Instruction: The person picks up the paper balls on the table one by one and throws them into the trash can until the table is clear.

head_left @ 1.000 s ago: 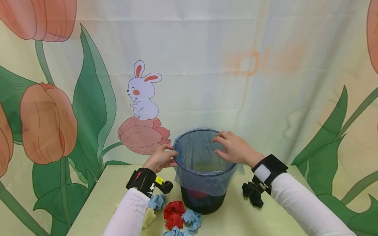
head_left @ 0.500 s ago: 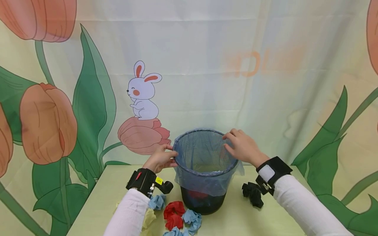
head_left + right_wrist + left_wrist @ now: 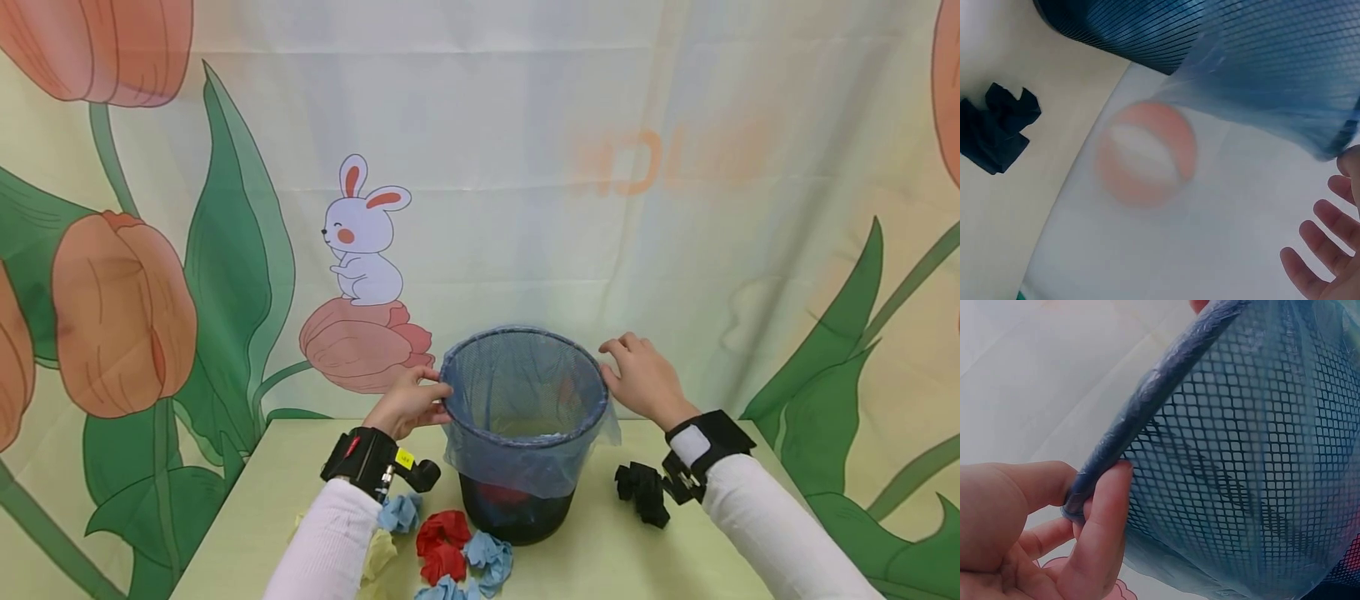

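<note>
A black mesh wastebasket (image 3: 521,527) stands upright on the table, lined with a thin blue plastic bag (image 3: 517,471) folded over its rim. My left hand (image 3: 408,404) pinches the rim at its left side, thumb and fingers on either side of the wrapped edge, as the left wrist view shows up close. At the opposite side, my right hand (image 3: 643,379) is by the rim with its thumb right at the edge. In the right wrist view its other fingers (image 3: 1335,219) are spread and loosely bent outside the bag. Something red shows dimly through the basket's lower wall.
Crumpled red paper (image 3: 442,546), blue paper (image 3: 489,560) and yellow paper (image 3: 378,554) lie in front of the basket, partly behind the left forearm. Black crumpled paper (image 3: 642,493) lies to its right. A printed curtain (image 3: 510,167) hangs close behind the table (image 3: 600,558).
My right hand has moved from over the basket's opening rightward to the outside of its right rim. My left hand and the basket have stayed in place.
</note>
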Demonstrator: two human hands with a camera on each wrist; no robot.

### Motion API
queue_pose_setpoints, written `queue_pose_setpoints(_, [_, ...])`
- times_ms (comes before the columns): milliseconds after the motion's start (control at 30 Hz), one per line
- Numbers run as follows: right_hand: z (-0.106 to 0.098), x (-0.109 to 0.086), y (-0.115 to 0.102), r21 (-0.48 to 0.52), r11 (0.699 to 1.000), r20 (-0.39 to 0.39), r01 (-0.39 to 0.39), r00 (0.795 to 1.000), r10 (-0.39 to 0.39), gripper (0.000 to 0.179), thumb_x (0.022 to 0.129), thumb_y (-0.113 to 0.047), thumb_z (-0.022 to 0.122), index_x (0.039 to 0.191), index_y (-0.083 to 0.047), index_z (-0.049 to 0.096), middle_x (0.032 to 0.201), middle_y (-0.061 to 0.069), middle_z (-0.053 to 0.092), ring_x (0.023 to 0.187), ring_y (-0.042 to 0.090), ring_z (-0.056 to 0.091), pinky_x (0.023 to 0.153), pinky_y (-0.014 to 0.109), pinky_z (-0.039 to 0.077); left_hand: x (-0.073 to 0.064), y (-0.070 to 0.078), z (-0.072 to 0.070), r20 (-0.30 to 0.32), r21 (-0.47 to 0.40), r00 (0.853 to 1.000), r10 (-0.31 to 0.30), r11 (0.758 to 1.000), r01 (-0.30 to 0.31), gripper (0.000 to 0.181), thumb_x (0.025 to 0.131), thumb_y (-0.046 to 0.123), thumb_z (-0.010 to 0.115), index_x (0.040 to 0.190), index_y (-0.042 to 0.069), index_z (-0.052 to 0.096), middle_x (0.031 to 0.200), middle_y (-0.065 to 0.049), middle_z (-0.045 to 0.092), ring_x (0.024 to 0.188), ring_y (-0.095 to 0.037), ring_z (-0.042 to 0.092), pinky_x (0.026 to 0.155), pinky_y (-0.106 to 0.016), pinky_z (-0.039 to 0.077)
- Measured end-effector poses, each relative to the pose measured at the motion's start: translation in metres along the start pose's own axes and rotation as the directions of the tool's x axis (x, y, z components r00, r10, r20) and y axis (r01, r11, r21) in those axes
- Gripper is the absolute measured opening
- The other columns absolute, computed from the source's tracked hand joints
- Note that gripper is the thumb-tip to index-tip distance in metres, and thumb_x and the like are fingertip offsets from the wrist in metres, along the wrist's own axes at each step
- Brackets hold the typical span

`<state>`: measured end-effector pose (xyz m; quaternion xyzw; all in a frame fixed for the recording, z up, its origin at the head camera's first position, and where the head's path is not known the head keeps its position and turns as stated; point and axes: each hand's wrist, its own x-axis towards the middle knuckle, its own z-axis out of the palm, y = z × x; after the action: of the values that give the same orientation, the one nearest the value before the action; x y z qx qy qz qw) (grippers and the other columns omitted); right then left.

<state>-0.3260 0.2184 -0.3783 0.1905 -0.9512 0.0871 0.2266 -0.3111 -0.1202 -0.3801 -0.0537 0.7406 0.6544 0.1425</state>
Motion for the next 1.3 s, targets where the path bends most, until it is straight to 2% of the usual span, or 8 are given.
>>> queue_pose_setpoints(200, [0.011,-0.012,0.015,-0.016,0.999,0.016,-0.043,0.999,0.043,0.029,0.090,-0.021,0.055,0.114,-0.005,0.060,0.104,0.017,0.054,0.091,0.035,0.054,0.066,0.043,0.047,-0.001,0.000,0.000,0.003,0.002,1.000,0.004,1.000,-0.004,0.036,0.090,0.008,0.055,0.121,0.004,0.038,0.082,-0.010,0.045,0.060,-0.016,0.052,0.057,-0.025,0.054])
queue_pose_setpoints(600, [0.033,-0.035,0.029,-0.010,0.993,0.113,-0.121,0.986,0.122,0.035,0.088,-0.026,0.059,0.117,-0.008,0.058,0.112,0.020,0.052,0.099,0.040,0.052,0.065,0.048,0.049,-0.001,0.001,-0.001,0.016,-0.015,1.000,0.002,1.000,-0.001,0.037,0.090,0.007,0.055,0.122,0.002,0.036,0.083,-0.010,0.045,0.060,-0.015,0.051,0.057,-0.025,0.054])
queue_pose_setpoints(1000, [0.067,-0.062,0.037,0.004,0.984,0.223,-0.180,0.959,0.174,0.046,0.084,-0.026,0.061,0.126,-0.009,0.053,0.124,0.022,0.046,0.107,0.046,0.048,0.065,0.053,0.049,-0.002,0.000,-0.001,0.012,-0.012,1.000,0.000,1.000,0.000,0.037,0.090,0.008,0.055,0.121,0.003,0.036,0.084,-0.010,0.045,0.061,-0.015,0.052,0.058,-0.025,0.055])
queue_pose_setpoints(1300, [0.096,-0.083,0.043,0.014,0.974,0.284,-0.227,0.935,0.214,0.056,0.081,-0.036,0.065,0.129,-0.010,0.050,0.133,0.023,0.041,0.115,0.048,0.042,0.072,0.061,0.046,-0.002,0.000,-0.001,0.018,-0.021,1.000,0.002,1.000,-0.001,0.036,0.090,0.007,0.054,0.121,0.003,0.036,0.085,-0.011,0.044,0.061,-0.016,0.052,0.057,-0.025,0.054])
